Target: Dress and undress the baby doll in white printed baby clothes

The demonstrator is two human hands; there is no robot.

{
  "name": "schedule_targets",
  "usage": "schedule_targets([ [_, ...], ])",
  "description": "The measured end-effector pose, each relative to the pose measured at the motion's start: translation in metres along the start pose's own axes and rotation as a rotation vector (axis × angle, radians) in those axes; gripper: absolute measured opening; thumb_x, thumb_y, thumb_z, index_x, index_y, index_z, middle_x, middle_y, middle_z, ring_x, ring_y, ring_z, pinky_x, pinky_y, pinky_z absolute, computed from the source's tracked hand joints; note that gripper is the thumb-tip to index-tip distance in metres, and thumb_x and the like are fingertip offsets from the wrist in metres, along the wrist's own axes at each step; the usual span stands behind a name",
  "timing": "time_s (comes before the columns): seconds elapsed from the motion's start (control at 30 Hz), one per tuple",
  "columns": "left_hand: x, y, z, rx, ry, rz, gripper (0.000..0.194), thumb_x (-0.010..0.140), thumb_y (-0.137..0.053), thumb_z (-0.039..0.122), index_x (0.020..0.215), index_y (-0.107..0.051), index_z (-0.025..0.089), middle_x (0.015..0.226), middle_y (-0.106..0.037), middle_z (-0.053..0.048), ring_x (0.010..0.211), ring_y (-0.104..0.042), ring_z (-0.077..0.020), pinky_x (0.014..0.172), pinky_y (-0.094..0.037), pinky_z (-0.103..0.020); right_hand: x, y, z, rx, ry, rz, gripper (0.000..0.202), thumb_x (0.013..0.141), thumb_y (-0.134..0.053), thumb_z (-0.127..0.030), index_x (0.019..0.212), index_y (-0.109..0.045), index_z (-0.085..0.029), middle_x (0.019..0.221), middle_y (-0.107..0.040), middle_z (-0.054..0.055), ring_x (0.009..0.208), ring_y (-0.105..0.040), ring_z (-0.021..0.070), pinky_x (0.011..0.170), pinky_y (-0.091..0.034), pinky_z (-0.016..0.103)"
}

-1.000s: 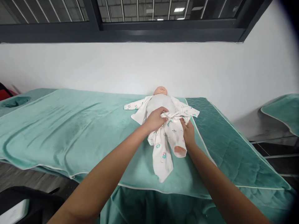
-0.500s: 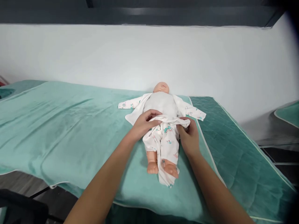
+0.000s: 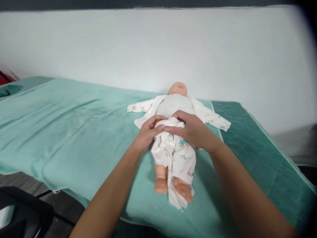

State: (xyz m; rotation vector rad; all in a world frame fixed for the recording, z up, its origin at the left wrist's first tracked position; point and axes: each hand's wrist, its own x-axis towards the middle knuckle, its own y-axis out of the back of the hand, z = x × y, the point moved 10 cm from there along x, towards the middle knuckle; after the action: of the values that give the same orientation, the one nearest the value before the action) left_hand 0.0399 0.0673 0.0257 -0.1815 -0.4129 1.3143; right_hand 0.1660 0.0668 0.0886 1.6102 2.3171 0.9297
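Observation:
A baby doll (image 3: 177, 89) lies on its back in white printed baby clothes (image 3: 184, 158), bare feet towards me. The front is spread apart over a plain pale grey torso (image 3: 174, 103), with both printed sleeves stretched out sideways. My left hand (image 3: 148, 132) pinches the bunched waist cloth at the doll's left side as I see it. My right hand (image 3: 193, 130) lies across the waist from the other side, its thumb and fingers closed on the same cloth. The fingertips of both hands nearly meet. A loose strip of cloth (image 3: 175, 195) trails between the doll's legs.
A light green velvety cover (image 3: 74, 132) lies under the doll, over a darker quilted cover (image 3: 250, 138) at the right. A white wall (image 3: 153, 49) stands close behind. At the lower left, a black object (image 3: 24, 211) stands beside the table edge.
My right hand has moved left across the doll's waist towards my left hand. The fold that stuck out at the right is gathered inward. The view has tipped down.

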Motion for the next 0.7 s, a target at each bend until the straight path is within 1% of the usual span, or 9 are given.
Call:
schedule_targets([
  [0.1,0.0,-0.005,-0.003,0.045,0.015,-0.057,0.035,0.077,-0.078,0.034,0.108,-0.067,0.022,0.095,-0.068,-0.002,0.081,-0.062,-0.0138,0.072,-0.048,-0.023,0.001,0.002,0.021,0.309,-0.051,0.124,0.033,0.079,-0.074,-0.047,0.074,-0.055,-0.022,0.07,-0.051,-0.004,0.066,-0.047,0.0127,0.059,-0.036,0.026],
  [0.23,-0.003,-0.024,-0.009,0.211,0.091,-0.217,0.057,0.07,-0.084,0.03,0.122,-0.062,0.023,0.115,-0.066,-0.006,0.101,-0.061,-0.0205,0.083,-0.048,-0.027,-0.006,0.003,0.047,0.758,-0.081,0.217,0.029,0.082,-0.072,-0.042,0.077,-0.052,-0.022,0.069,-0.048,-0.005,0.062,-0.046,0.0118,0.06,-0.038,0.025],
  [0.27,-0.004,-0.026,-0.011,0.246,0.109,-0.227,0.057,0.069,-0.084,0.03,0.121,-0.062,0.022,0.114,-0.066,-0.006,0.1,-0.061,-0.0206,0.083,-0.048,-0.027,-0.007,0.003,0.05,0.821,-0.08,0.224,0.028,0.082,-0.072,-0.042,0.078,-0.052,-0.022,0.069,-0.048,-0.005,0.062,-0.046,0.0118,0.06,-0.038,0.025],
  [0.33,-0.004,-0.023,-0.012,0.256,0.12,-0.184,0.045,0.071,-0.083,0.032,0.11,-0.065,0.02,0.103,-0.067,-0.003,0.09,-0.061,-0.0174,0.077,-0.047,-0.026,-0.008,0.002,0.052,0.887,-0.078,0.226,0.027,0.082,-0.072,-0.041,0.078,-0.053,-0.022,0.068,-0.047,-0.005,0.062,-0.046,0.0116,0.06,-0.038,0.025],
  [0.4,-0.004,-0.015,-0.012,0.184,0.104,-0.103,0.03,0.076,-0.079,0.035,0.097,-0.064,0.019,0.088,-0.065,0.0,0.077,-0.059,-0.0129,0.069,-0.045,-0.023,-0.007,0.0,0.05,0.893,-0.078,0.192,0.029,0.082,-0.072,-0.042,0.078,-0.052,-0.022,0.067,-0.046,-0.005,0.06,-0.044,0.0111,0.058,-0.037,0.024],
  [0.5,-0.002,-0.005,-0.01,0.017,0.048,-0.004,0.025,0.081,-0.074,0.037,0.087,-0.059,0.018,0.076,-0.06,0.003,0.065,-0.054,-0.0091,0.061,-0.042,-0.02,-0.008,-0.003,0.041,0.756,-0.071,0.085,0.03,0.081,-0.073,-0.046,0.079,-0.054,-0.022,0.067,-0.049,-0.006,0.06,-0.044,0.0106,0.057,-0.037,0.024],
  [0.57,0.0,0.003,-0.007,-0.067,0.007,0.071,0.025,0.08,-0.074,0.038,0.086,-0.059,0.018,0.072,-0.058,0.003,0.062,-0.053,-0.0085,0.06,-0.043,-0.02,-0.009,-0.01,0.03,0.549,-0.052,-0.049,0.031,0.076,-0.077,-0.045,0.083,-0.059,-0.022,0.073,-0.056,-0.005,0.064,-0.048,0.0113,0.059,-0.039,0.024],
  [0.63,0.001,0.01,-0.006,-0.113,-0.004,0.152,0.027,0.079,-0.075,0.039,0.087,-0.061,0.018,0.072,-0.059,0.003,0.063,-0.055,-0.0092,0.062,-0.045,-0.021,-0.013,-0.022,0.02,0.338,-0.033,-0.223,0.033,0.071,-0.081,-0.043,0.09,-0.066,-0.021,0.082,-0.064,-0.003,0.072,-0.056,0.0147,0.063,-0.042,0.025],
  [0.7,0.0,0.013,-0.007,-0.11,0.012,0.198,0.03,0.08,-0.074,0.043,0.093,-0.064,0.018,0.075,-0.063,0.002,0.067,-0.06,-0.0116,0.067,-0.049,-0.023,-0.018,-0.034,0.014,0.226,-0.022,-0.351,0.033,0.072,-0.079,-0.044,0.094,-0.07,-0.021,0.089,-0.07,0.0,0.08,-0.061,0.0193,0.067,-0.046,0.028],
])
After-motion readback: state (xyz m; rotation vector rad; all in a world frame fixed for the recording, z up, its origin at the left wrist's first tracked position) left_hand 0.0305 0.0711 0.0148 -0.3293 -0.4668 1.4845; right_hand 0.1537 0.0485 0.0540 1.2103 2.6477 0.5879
